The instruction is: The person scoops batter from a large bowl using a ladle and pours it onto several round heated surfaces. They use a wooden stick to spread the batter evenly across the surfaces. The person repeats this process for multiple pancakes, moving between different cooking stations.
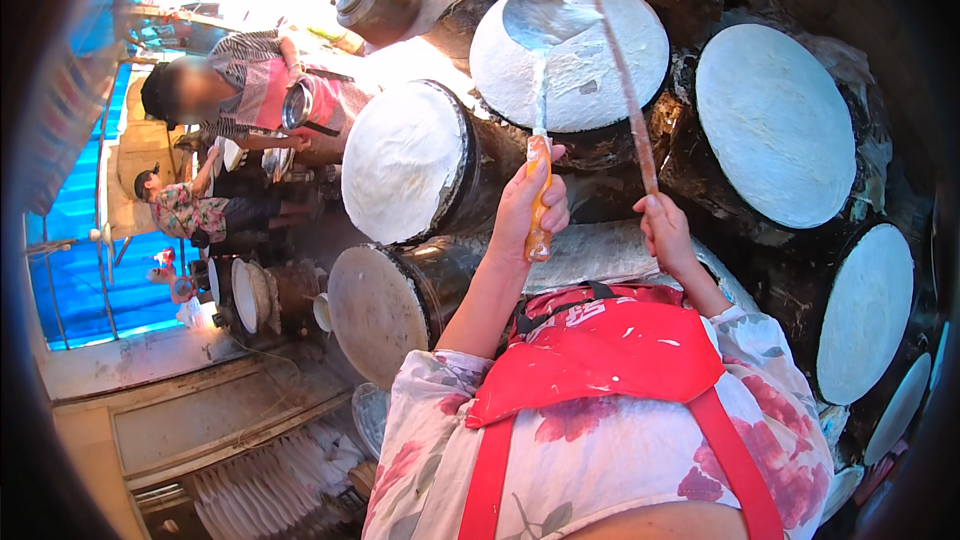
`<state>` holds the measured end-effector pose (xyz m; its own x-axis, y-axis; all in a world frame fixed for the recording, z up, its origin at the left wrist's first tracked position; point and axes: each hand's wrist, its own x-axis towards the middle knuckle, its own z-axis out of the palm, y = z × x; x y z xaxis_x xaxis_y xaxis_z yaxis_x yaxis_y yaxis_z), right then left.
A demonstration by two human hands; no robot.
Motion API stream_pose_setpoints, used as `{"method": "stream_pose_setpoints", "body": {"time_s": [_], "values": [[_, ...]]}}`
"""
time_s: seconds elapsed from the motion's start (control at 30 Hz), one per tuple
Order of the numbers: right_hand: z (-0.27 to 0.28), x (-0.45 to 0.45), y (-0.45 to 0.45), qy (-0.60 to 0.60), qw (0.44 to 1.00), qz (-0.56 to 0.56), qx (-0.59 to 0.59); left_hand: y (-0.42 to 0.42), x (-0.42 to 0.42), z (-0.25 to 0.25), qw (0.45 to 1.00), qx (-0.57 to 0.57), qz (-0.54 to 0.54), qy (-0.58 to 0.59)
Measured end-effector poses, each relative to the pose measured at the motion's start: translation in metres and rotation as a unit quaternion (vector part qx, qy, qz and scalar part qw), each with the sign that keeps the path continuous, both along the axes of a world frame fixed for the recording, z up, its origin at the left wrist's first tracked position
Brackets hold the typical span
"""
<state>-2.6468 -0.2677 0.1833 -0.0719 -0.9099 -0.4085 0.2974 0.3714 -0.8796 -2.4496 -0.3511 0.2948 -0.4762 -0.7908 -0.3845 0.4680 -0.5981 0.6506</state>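
My left hand [529, 199] is closed around the orange handle of a metal ladle [534, 19]. The ladle's bowl is over a round griddle [495, 82] covered with a white layer, at the top centre; whether it touches the layer I cannot tell. In my right hand [666, 229] is a long thin wooden stick [628, 94], slanting up and to the left, with its tip over the right part of the same griddle. White residue coats the ladle's shaft and spots my red apron [600, 352].
More white-covered round griddles stand left [405, 165] and right [776, 127], with another at the far right [862, 315]. A bare-looking round plate [375, 315] is lower left. A kettle [382, 7] sits at the top. Two people [262, 90] are at the left, one holding a metal bowl.
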Motion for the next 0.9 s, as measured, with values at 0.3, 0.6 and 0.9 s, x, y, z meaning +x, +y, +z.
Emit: {"method": "stream_pose_setpoints", "body": {"time_s": [0.3,0.6,0.9], "values": [[-0.025,-0.011,0.045,0.074,0.996,0.034,0.046,0.024,0.002,-0.036,0.997,0.034,-0.016,-0.064],[-0.049,0.014,0.061,0.117,0.990,0.070,0.029,0.044,0.011,-0.059,0.989,0.004,0.016,-0.146],[-0.027,0.047,0.042,0.039,0.995,0.090,0.018,0.059,0.026,-0.020,0.995,0.081,0.050,0.020]]}}
